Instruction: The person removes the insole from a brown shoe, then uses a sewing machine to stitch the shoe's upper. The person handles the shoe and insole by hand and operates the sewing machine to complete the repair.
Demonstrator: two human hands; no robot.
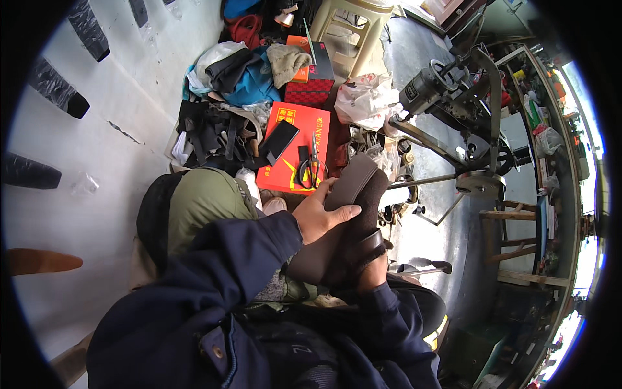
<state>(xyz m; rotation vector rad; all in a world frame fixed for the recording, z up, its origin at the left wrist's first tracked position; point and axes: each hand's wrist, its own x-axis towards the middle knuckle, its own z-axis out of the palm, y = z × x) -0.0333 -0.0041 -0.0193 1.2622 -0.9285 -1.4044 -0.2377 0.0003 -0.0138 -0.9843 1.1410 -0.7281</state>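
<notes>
From the left, the navy sleeve (227, 243) angles up and rightward, bringing the left hand (316, 217) onto the upper part of what looks like a brown boot (353, 181), thumb laid across its face and fingers curling round the left edge. The boot lies tilted above the lap, its top leaning right, just beside the red box (272, 176). It should be fairly light, its smooth outer skin bending but springing back and a little slippery; the fuzzy dark part looks softer and grippier. The thick upper edge seems the best hold. At the right, the right hand (374, 272) reaches up beneath the dark band (370, 245), mostly hidden, so I cannot tell its grip.
</notes>
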